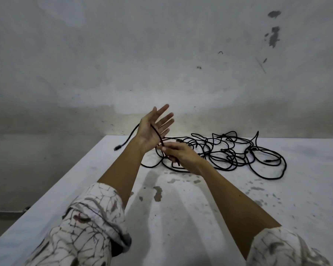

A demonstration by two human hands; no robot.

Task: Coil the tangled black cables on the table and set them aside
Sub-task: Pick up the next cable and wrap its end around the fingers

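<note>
A tangle of black cables [236, 152] lies on the white table [181, 217], right of centre near its far edge. My left hand [152, 129] is raised above the table, palm up, fingers straight and spread. One black cable runs across its palm, and its plug end [117, 148] hangs off behind the hand, left of the table edge. My right hand [178, 153] is just below and to the right, pinching the same cable between thumb and fingers, close to the tangle's left side.
The table top is stained with grey patches. Its left edge runs diagonally from the near left to the far middle, with floor beyond. A stained grey wall stands right behind the table.
</note>
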